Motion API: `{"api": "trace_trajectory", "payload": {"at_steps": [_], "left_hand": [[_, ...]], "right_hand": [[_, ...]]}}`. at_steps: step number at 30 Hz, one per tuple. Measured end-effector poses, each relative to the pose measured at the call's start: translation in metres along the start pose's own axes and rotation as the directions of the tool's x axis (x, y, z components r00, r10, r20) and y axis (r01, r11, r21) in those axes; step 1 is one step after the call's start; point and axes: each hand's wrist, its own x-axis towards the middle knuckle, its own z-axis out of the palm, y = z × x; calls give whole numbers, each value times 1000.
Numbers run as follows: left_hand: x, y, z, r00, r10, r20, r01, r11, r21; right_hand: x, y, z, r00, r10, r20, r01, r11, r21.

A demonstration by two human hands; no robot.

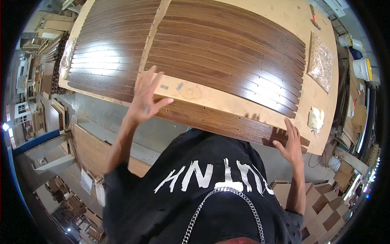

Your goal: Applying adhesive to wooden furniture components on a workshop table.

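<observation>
A long dark-brown wood-grain slat [211,118] with small holes lies along the near edge of a pale worktable [239,101]. Over its left end is my left hand [144,99], fingers spread and thumb pointing right, holding nothing. At the slat's right end my right hand [291,143] has its fingers apart, also with nothing gripped; whether it touches the wood I cannot tell. Beyond the slat, a panel of matching brown slats [227,53] lies side by side in rows. A second such panel [113,36] lies to its left, across a narrow pale strip.
At the table's right side lies a shallow tray of small light-coloured pieces [321,63]. A hammer with a red part [313,17] is behind it, and a crumpled white-and-yellow packet [315,118] in front. Buckets [361,69] stand farther right; cardboard boxes [325,203] sit at lower right.
</observation>
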Motion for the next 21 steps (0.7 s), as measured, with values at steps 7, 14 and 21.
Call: {"api": "trace_trajectory", "payload": {"at_steps": [7, 14, 21], "left_hand": [[-112, -74, 77, 237, -945, -225, 175, 270, -947], [-97, -63, 150, 437, -874, 214, -109, -288, -952], [-57, -23, 139, 358, -923, 139, -185, -216, -959]], "right_hand": [[-92, 136, 63, 361, 879, -312, -198, 400, 895], [-109, 186, 146, 408, 821, 400, 59, -461, 886], [-94, 147, 138, 421, 840, 341, 145, -434, 889]]}}
